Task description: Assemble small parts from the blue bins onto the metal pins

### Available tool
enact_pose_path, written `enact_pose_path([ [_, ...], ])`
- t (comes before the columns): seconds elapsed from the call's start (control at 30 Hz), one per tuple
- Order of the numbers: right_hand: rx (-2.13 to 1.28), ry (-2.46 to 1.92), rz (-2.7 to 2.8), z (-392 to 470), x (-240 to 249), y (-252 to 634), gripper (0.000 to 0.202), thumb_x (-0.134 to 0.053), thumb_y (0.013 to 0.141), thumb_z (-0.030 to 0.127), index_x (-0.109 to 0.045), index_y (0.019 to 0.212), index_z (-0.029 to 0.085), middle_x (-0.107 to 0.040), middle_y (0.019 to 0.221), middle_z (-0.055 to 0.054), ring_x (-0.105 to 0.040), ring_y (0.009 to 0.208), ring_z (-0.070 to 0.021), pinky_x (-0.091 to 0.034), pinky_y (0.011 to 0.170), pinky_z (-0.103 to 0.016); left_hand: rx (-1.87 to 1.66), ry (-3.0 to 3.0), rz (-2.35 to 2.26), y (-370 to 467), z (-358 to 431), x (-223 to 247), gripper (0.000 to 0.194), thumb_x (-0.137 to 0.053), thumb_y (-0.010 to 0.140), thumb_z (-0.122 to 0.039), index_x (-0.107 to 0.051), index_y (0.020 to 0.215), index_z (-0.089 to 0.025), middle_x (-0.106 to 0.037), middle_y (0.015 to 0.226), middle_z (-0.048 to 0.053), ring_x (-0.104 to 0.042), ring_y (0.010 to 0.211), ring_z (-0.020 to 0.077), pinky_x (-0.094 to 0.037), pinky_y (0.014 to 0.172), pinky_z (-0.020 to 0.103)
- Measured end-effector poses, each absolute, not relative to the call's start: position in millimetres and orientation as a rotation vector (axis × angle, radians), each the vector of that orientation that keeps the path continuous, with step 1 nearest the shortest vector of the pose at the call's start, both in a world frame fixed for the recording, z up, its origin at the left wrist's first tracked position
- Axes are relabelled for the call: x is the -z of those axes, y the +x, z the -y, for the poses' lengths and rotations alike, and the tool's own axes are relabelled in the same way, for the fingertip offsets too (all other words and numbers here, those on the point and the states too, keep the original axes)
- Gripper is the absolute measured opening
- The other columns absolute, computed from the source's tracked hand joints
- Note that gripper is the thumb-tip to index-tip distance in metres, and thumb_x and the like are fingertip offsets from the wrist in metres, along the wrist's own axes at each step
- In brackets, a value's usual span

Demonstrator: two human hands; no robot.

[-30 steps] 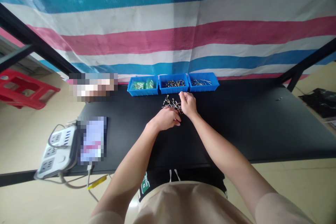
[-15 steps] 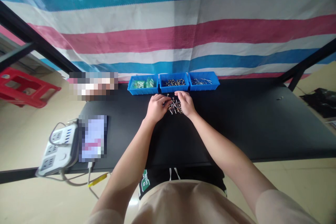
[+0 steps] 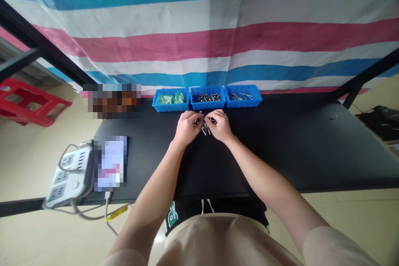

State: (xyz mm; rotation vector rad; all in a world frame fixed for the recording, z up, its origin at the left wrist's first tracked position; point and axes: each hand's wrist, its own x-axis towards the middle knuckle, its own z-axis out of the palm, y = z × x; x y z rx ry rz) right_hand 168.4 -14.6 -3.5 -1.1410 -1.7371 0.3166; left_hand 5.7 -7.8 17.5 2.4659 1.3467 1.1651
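My left hand (image 3: 188,128) and right hand (image 3: 222,125) are curled inward, fingertips nearly meeting over the metal bolts (image 3: 205,129) heaped on the black tabletop (image 3: 280,145), equally near, some shanks pointing back toward me, and I cannot tell whether either pinches one.

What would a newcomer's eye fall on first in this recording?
Probably the striped sheet, whose blue, white and pink bands fill the top of the view. Next, the three blue bins in a row near the far edge of the black table; just in front of them, the left hand and right hand are close together at a small pile of metal parts.
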Motion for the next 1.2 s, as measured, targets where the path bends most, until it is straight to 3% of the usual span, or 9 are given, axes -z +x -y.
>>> enact_pose_path([
  [0.27,-0.248,-1.077,1.708,13.1,3.6,170.1,0.016,-0.059,0.089,0.028,-0.069,0.078,0.021,-0.071,0.081,-0.006,-0.061,0.084,-0.0213,-0.049,0.079,-0.039,-1.16,2.481,-1.329,4.0,7.1,-18.0,0.02,-0.057,0.089,-0.025,-0.07,0.103,-0.018,-0.07,0.094,0.007,-0.063,0.088,0.0208,-0.048,0.082,0.035],
  [0.73,-0.31,-1.09,1.719,16.5,-5.3,172.3,0.022,-0.058,0.09,0.031,-0.072,0.076,0.022,-0.072,0.082,-0.006,-0.061,0.084,-0.0215,-0.051,0.08,-0.038,-0.986,2.465,-1.321,2.8,4.6,-14.2,0.025,-0.049,0.094,-0.03,-0.069,0.101,-0.018,-0.07,0.094,0.008,-0.063,0.089,0.0208,-0.047,0.083,0.035],
  [1.2,-0.428,-1.058,1.693,17.7,-5.2,172.3,0.016,-0.063,0.086,0.029,-0.071,0.074,0.022,-0.072,0.08,-0.004,-0.063,0.084,-0.0199,-0.053,0.079,-0.036,-0.908,2.108,-1.253,-9.0,4.2,-24.5,0.026,-0.061,0.086,-0.04,-0.073,0.083,-0.017,-0.074,0.084,0.006,-0.068,0.075,0.0187,-0.051,0.071,0.027],
])
